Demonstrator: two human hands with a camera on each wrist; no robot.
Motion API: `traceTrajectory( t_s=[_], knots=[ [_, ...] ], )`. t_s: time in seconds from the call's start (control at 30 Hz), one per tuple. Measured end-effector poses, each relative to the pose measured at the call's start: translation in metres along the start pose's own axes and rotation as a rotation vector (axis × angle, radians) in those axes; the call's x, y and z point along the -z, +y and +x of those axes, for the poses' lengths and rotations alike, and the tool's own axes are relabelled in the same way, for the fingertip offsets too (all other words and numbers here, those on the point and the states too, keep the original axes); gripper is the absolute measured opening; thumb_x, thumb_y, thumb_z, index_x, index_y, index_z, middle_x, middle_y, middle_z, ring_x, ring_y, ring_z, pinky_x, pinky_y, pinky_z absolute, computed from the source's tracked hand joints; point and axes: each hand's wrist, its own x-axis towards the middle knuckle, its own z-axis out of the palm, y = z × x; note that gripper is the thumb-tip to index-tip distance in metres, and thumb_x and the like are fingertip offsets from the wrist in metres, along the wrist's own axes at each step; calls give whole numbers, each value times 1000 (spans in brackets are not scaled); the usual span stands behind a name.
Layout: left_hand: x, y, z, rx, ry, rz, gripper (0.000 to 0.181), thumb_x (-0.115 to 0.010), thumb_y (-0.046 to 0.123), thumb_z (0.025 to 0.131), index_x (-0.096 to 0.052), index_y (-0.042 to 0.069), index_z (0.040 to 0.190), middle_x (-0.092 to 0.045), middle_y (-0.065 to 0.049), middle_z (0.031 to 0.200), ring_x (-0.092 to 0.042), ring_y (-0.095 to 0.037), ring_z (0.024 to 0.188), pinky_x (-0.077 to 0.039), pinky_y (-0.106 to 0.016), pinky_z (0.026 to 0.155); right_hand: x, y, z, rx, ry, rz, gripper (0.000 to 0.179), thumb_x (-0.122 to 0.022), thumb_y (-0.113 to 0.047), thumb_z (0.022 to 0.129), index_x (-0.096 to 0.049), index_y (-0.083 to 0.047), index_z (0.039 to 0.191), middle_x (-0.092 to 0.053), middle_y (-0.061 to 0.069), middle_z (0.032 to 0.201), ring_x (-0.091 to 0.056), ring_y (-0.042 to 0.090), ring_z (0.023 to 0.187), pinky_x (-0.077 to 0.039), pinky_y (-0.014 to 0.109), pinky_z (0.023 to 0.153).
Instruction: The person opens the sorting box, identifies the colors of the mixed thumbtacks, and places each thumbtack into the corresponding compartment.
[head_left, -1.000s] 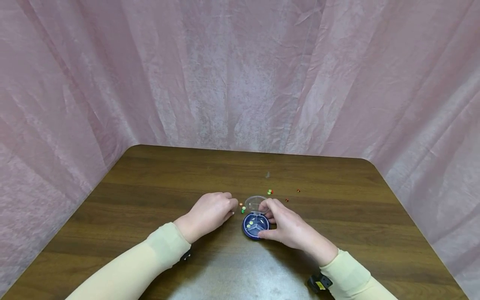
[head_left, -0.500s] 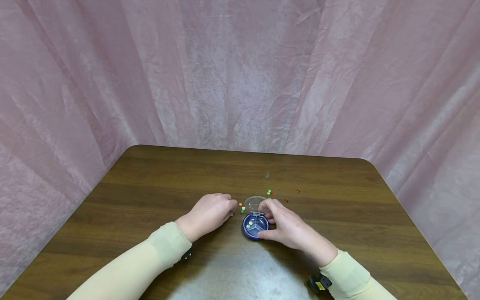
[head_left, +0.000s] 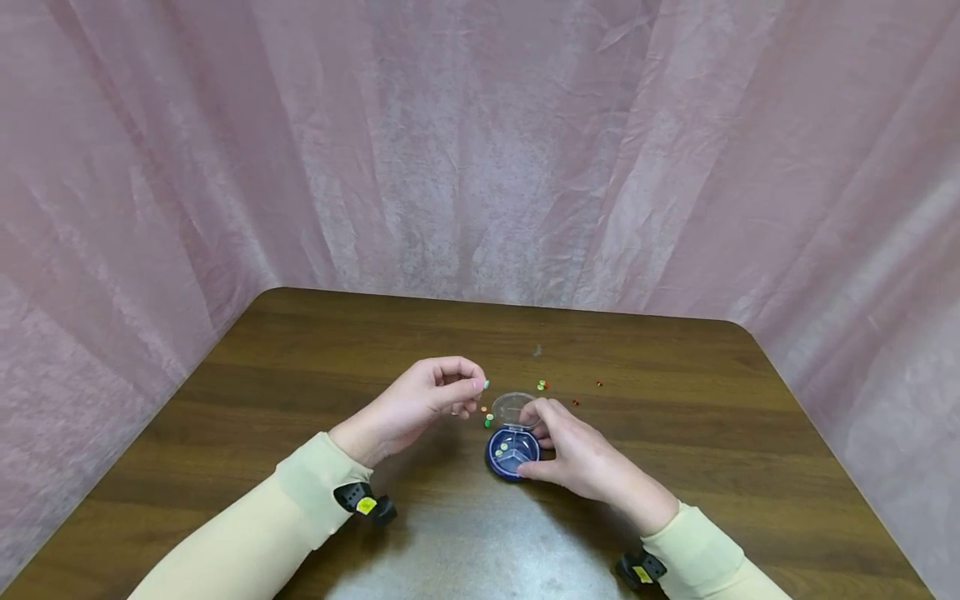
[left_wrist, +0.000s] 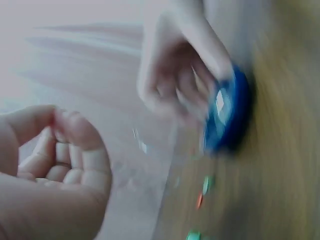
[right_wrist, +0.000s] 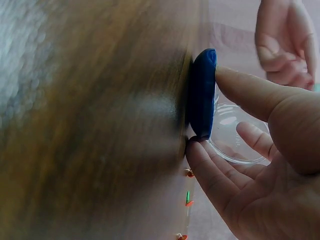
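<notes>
A round blue pill case [head_left: 492,468] lies on the table, its clear lid [head_left: 510,407] raised. Dividers split its inside into three compartments, and the left one holds a few pale green discs [head_left: 501,450]. My right hand [head_left: 573,450] holds the case, thumb on the near rim and fingers at its side and lid; the right wrist view shows the thumb pressing the edge of the blue case [right_wrist: 202,95]. Raised to the left of the lid, my left hand [head_left: 420,404] pinches a small green disc [head_left: 486,384] between thumb and index finger. Blur hides detail in the left wrist view.
Just left of the lid lie an orange piece [head_left: 483,409] and green pieces [head_left: 489,419]. Behind the lid is a green and red cluster [head_left: 542,385]. Two small red-brown pieces [head_left: 576,402] sit farther right. A pink curtain [head_left: 480,167] hangs behind the wooden table [head_left: 337,333].
My left hand has lifted off the table and turned, bringing the pinched green disc into sight. My right hand and the pill case have stayed in place.
</notes>
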Motion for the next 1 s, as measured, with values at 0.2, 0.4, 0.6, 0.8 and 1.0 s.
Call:
traceTrajectory(
  t_s=[0.2, 0.4, 0.6, 0.8, 1.0],
  knots=[
    [-16, 13, -8, -65, -109, -451, 12, -59, 11, 114, -71, 13, 111, -64, -1, 94, -60, -15, 87, -53, -25, 80, 0, 1, -2, -11, 0, 4, 56, -97, -15, 88, -60, -7, 129, -62, 8, 124, -70, 26, 111, -62, 38, 97],
    [-28, 27, -16, -165, -187, -565, 11, -60, 16, 114, -69, 16, 108, -56, 2, 90, -52, -15, 85, -46, -25, 77, 1, 3, -2, 11, 7, 5, 56, -96, -12, 87, -60, -6, 128, -63, 9, 124, -70, 27, 110, -62, 37, 96],
    [-35, 33, -19, -206, -234, -572, 10, -62, 17, 113, -69, 16, 106, -55, 2, 88, -51, -15, 85, -45, -27, 78, 1, 3, -1, 9, 5, 8, 55, -97, -12, 87, -60, -7, 128, -62, 8, 123, -70, 27, 110, -62, 36, 96],
    [-33, 27, -14, -183, -148, -329, 12, -61, 8, 111, -72, 11, 108, -62, 0, 89, -57, -17, 84, -50, -29, 79, 1, 3, 0, 1, 4, 12, 55, -97, -13, 87, -60, -7, 128, -62, 8, 123, -70, 27, 110, -62, 37, 97],
    [-30, 9, -4, -137, -47, 350, 6, -74, 14, 107, -76, 9, 105, -68, 4, 89, -62, -13, 84, -53, -28, 77, 2, 2, 1, -2, -2, 14, 55, -96, -14, 88, -59, -7, 127, -62, 8, 124, -70, 27, 111, -62, 38, 98]
  ],
)
